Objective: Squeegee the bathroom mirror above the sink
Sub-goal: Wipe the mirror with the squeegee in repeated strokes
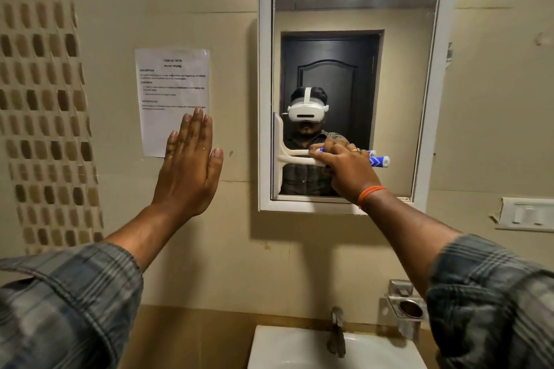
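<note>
A white-framed mirror (398,75) hangs on the beige wall above the sink (287,347). My right hand (347,168) grips the handle of a white squeegee (280,156) with a blue-and-white grip end. Its blade stands vertical against the glass at the mirror's left edge, in the lower half. My left hand (189,171) is raised flat, fingers together and pointing up, against or just in front of the wall to the left of the mirror; it holds nothing. The mirror reflects a person with a white headset and a dark door behind.
A printed paper sheet (172,90) is stuck on the wall behind my left hand's fingertips. A metal tap (337,329) rises over the sink. A steel holder (406,305) and a white switch plate (524,214) sit on the wall at right. Mosaic tiles (42,99) run down the left.
</note>
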